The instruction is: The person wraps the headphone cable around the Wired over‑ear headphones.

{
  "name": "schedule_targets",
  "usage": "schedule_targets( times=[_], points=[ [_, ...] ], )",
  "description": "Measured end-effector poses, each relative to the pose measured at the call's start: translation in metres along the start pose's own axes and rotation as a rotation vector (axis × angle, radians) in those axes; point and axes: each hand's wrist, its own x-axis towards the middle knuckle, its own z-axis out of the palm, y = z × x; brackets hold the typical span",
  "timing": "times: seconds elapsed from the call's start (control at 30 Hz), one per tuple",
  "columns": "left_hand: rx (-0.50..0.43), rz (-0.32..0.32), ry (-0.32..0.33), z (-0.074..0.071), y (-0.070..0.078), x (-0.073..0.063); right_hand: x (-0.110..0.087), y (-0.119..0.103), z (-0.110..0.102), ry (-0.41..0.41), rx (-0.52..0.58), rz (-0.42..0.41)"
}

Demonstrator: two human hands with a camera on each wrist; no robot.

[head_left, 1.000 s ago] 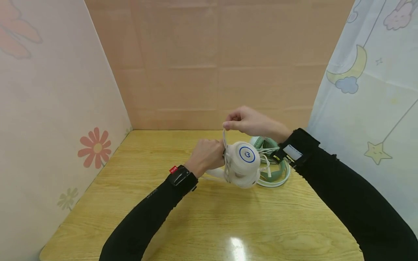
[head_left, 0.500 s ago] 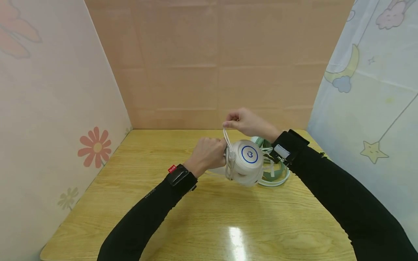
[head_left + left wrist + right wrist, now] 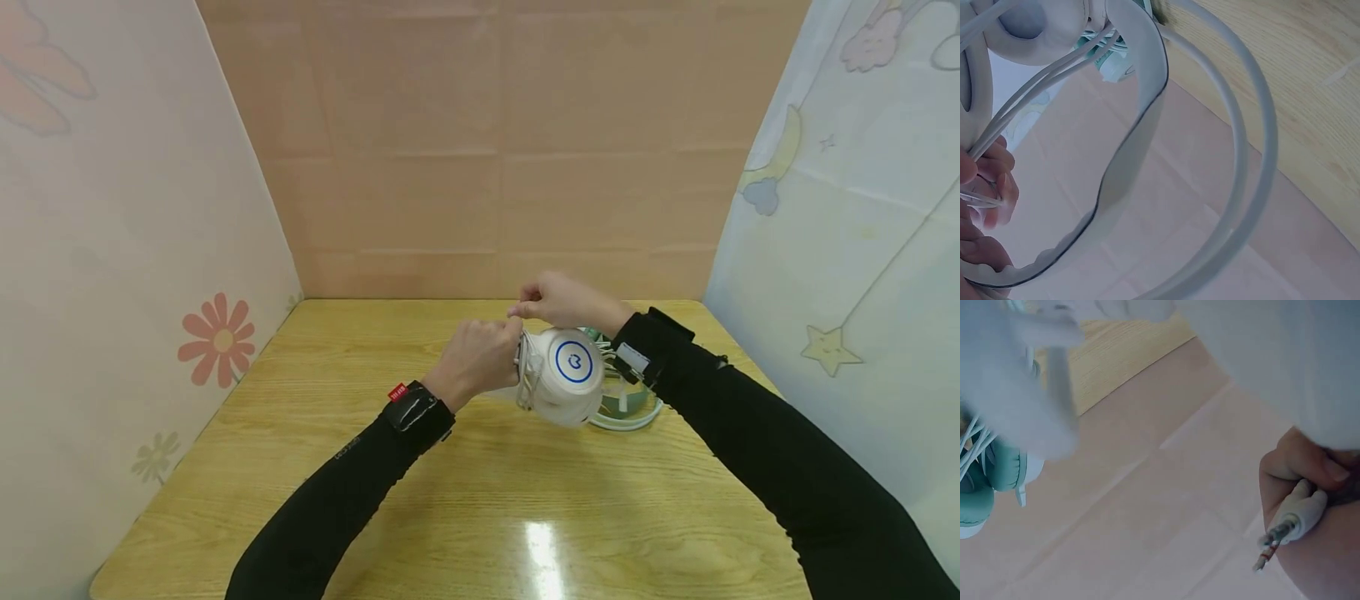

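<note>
White headphones point(image 3: 575, 392) hang above the table, a round blue logo on the ear cup facing the head camera. My left hand point(image 3: 482, 354) grips them by the headband point(image 3: 1127, 153), which curves through the left wrist view. White cable point(image 3: 1044, 78) is wound around the headphones. Just above the left fist, my right hand point(image 3: 573, 302) pinches a strand of that cable with thumb and fingertips. In the right wrist view, a cable plug point(image 3: 1300, 512) with metal tips sticks out from curled fingers; whose hand that is, I cannot tell. Most of the left fingers are hidden in the head view.
Green headphones point(image 3: 630, 407) with white cord around them lie on the wooden table point(image 3: 465, 517), behind and right of the white pair. A patterned panel stands on the left point(image 3: 142, 250), another on the right point(image 3: 847, 250). A tan backdrop point(image 3: 495, 150) closes the rear.
My right hand has come down toward the left fist, and the cable loop stretched between them has shortened. The right forearm has shifted left. The left hand and headphones have barely moved.
</note>
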Motion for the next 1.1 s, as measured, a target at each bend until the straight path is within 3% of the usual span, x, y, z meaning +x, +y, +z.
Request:
schedule_targets(
  times=[0.27, 0.5, 0.87, 1.03, 1.1],
  points=[
    [0.019, -0.009, -0.007, -0.001, 0.001, 0.0, 0.006, -0.006, 0.004, -0.096, -0.021, -0.022],
    [0.006, -0.011, -0.052, 0.001, 0.001, -0.002, 0.004, 0.009, 0.003, -0.242, 0.0, -0.038],
    [-0.131, -0.031, -0.023, 0.003, -0.001, -0.006, -0.018, 0.038, -0.001, -0.344, 0.396, 0.063],
    [-0.193, -0.067, -0.017, 0.003, -0.002, -0.007, -0.021, 0.047, 0.003, -0.377, 0.581, 0.087],
    [-0.24, -0.094, 0.004, 0.003, -0.002, -0.007, -0.023, 0.051, 0.005, -0.377, 0.607, 0.067]
  ],
)
